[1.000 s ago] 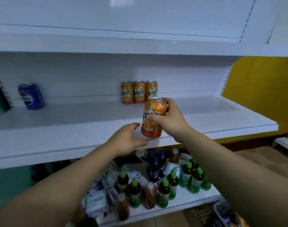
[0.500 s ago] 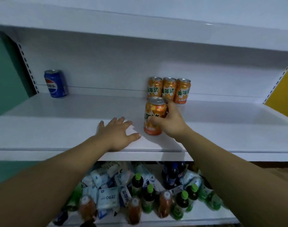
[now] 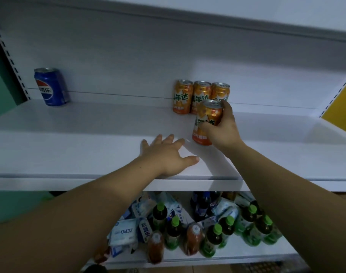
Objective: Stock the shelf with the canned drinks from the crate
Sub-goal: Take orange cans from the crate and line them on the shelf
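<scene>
My right hand [image 3: 224, 128] grips an orange can [image 3: 206, 120] upright, its base on or just above the white shelf [image 3: 89, 146], a short way in front of a row of three orange cans [image 3: 200, 97] at the shelf's back wall. Flat on the shelf near its front edge lies my left hand [image 3: 168, 154], fingers spread, left of the held can and apart from it. A blue Pepsi can [image 3: 51, 86] stands alone at the back left. The crate is out of view.
Another white shelf overhangs above. The lower shelf [image 3: 227, 257] holds green-capped bottles [image 3: 211, 239], dark cola bottles and white packets [image 3: 123, 233]. A yellow wall [image 3: 343, 113] is at the right, a green one at the left.
My right hand has carried the orange can from the shelf's front edge deeper in, close to the three cans. My left hand let go of the can and settled flat on the shelf.
</scene>
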Tool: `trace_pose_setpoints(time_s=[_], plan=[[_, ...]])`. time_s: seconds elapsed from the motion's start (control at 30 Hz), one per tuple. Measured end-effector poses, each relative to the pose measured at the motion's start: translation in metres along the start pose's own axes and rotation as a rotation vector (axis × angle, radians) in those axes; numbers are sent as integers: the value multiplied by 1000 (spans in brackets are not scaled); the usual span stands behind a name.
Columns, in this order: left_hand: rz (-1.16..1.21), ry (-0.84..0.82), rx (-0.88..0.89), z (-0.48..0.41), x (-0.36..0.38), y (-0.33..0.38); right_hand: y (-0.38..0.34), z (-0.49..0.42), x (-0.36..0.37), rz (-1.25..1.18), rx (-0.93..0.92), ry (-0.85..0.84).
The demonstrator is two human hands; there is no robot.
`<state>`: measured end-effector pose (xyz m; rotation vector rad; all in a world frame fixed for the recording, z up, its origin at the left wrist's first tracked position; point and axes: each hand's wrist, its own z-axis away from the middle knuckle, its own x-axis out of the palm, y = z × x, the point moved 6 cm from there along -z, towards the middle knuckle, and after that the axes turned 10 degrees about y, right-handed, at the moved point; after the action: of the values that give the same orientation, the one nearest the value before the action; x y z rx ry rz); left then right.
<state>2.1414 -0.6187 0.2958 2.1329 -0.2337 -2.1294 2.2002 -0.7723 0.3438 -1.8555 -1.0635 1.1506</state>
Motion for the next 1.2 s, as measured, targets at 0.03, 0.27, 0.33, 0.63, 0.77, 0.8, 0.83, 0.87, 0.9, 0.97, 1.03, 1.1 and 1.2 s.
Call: trace_pose_setpoints(time_s=[0.03, 0.27, 0.33, 0.63, 0.77, 0.8, 0.83, 0.87, 0.9, 0.97, 1.03, 1.1, 1.2], plan=[[-7, -8, 3, -2, 3, 6, 4, -1, -1, 61, 2, 4], [-52, 5, -15, -6, 11, 14, 18, -19, -12, 80, -14, -40], [-47, 4, -18, -6, 12, 15, 19, -23, -10, 91, -18, -26], [-37, 32, -18, -10, 16, 16, 21, -44, 31, 124, -60, -77], [-34, 35, -13, -10, 18, 15, 22, -55, 42, 160, -52, -64], [-31, 37, -12, -10, 18, 15, 22, -57, 43, 155, -53, -58], [-27, 39, -13, -10, 18, 14, 23, -59, 44, 152, -57, -50], [-24, 40, -14, -11, 18, 14, 24, -60, 44, 157, -61, -43], [-23, 40, -14, -11, 18, 13, 24, -61, 45, 160, -65, -35], [-21, 39, -13, -10, 18, 14, 25, -63, 46, 160, -71, -28], [-16, 42, -14, -10, 18, 14, 25, -64, 46, 156, -79, -30], [-17, 48, -12, -10, 17, 13, 27, -66, 45, 162, -78, -33], [-17, 51, -12, -10, 17, 13, 33, -70, 36, 166, -58, -14]])
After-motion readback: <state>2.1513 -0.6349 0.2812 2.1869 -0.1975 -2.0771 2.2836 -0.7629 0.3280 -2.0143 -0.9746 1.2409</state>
